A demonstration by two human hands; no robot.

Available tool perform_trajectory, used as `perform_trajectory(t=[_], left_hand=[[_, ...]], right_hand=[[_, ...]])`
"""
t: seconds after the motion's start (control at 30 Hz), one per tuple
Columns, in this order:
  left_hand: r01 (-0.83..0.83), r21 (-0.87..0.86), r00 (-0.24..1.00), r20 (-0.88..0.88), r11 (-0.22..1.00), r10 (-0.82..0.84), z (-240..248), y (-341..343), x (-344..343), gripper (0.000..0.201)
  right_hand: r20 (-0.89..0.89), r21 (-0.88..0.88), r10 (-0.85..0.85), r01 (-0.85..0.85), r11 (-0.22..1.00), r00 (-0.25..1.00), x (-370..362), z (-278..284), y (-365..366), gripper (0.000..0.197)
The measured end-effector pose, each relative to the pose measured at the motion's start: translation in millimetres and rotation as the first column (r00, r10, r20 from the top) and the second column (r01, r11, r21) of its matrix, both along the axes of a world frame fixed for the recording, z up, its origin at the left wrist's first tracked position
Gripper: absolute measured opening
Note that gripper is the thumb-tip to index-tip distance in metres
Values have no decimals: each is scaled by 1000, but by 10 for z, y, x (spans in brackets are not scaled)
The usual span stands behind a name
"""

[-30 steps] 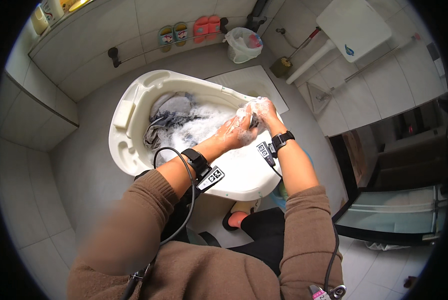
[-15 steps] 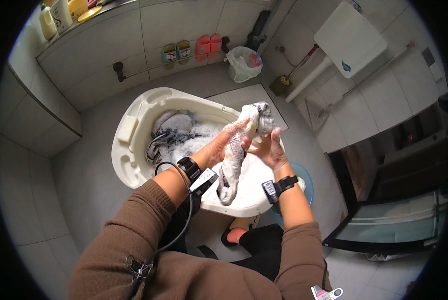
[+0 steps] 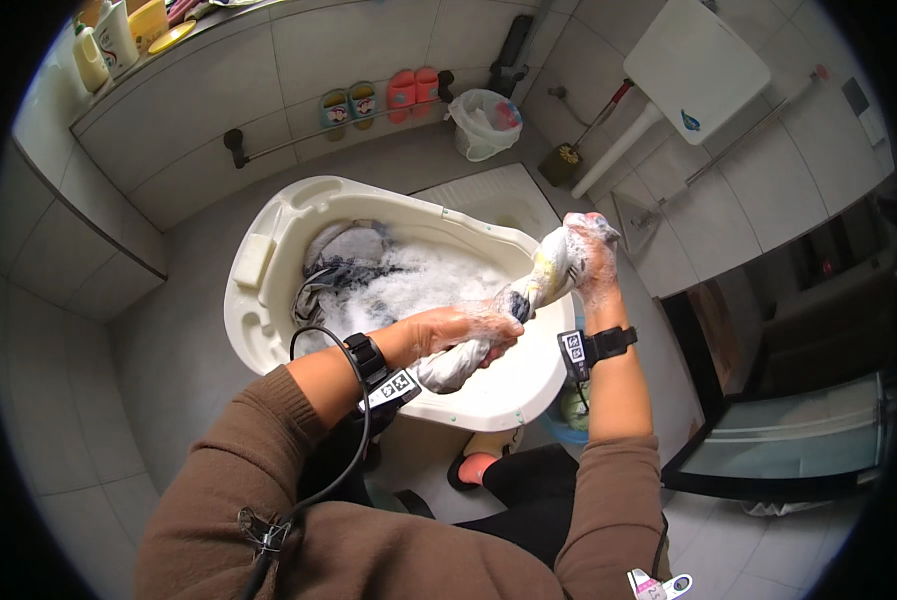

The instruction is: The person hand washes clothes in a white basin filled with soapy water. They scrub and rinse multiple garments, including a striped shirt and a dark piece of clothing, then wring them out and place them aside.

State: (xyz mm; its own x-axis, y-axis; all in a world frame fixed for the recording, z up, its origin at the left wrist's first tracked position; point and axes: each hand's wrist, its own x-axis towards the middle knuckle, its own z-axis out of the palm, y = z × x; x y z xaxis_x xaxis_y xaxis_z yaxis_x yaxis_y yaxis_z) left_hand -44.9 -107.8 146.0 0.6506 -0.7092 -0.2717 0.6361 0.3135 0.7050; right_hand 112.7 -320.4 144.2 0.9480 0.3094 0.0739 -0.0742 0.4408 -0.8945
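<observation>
Pale tiles (image 3: 208,80) covered the walls of this small washroom, and on the grey floor (image 3: 188,240) stood a white plastic tub (image 3: 508,390). Near the far wall one could see slippers (image 3: 335,105) and a bin (image 3: 484,125) with a thin bag inside.

Both hands had hold of one light cloth (image 3: 545,278), which was held above the right end of the tub, out of the foam (image 3: 433,265). The left hand (image 3: 458,328) was closed around its lower part, and a loose end came out below the fingers. The right hand (image 3: 596,255) was also closed, gripping the upper end, higher and farther to the right. Between them the cloth was twisted like a rope.

As far as I could judge, the work was only partly done. This piece was lifted and twisted, but suds remained on it and on the skin. Grey and dark garments (image 3: 353,245) lay in the foam at the left, not held by any hand. A blue basin (image 3: 565,432) stood beside the tub, partly hidden; its contents I could not tell.
</observation>
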Motion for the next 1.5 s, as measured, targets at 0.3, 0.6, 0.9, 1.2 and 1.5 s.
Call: perform_trajectory(t=[0.3,0.6,0.9,1.2,1.5], left_hand=[[-638,635,453,767,435,-455,-361,-14,8,21],[-641,642,408,750,422,-521,-447,143,-14,38],[-384,272,888,372,882,271,-202,368,12,35],[-138,-411,913,-406,901,-45,16,151,-128,24],[89,371,922,321,924,-218,-16,425,-202,63]], right_hand=[[185,-953,194,224,-203,963,-161,-311,364,35],[-382,-906,200,-323,-274,902,-419,-539,255,39],[-24,-536,15,-26,844,1000,-767,-266,-291,114],[960,-240,-34,879,412,278,-685,-159,286,73],[673,-636,601,753,172,431,-625,590,-263,42]])
